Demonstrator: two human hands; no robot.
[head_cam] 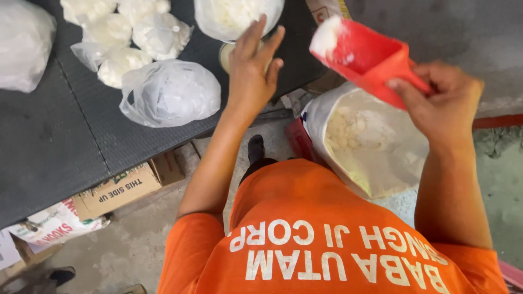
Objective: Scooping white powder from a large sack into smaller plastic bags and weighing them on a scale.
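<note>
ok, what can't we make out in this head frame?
- Small container under the left hand: mostly covered by the palm, contents unseen.
- Red scoop: its handle is hidden inside the right hand.
- Open sack: base hidden behind the orange shirt.
- Top bag: cut by the frame edge.

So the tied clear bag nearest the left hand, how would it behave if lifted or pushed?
The bag would probably be floppy: its thin film is wrinkled and slumps on the table. The white lumps inside look loose, so they would likely shift and sag below a grip at the top. Pushed, it seems more apt to deform or drag than roll.
</note>
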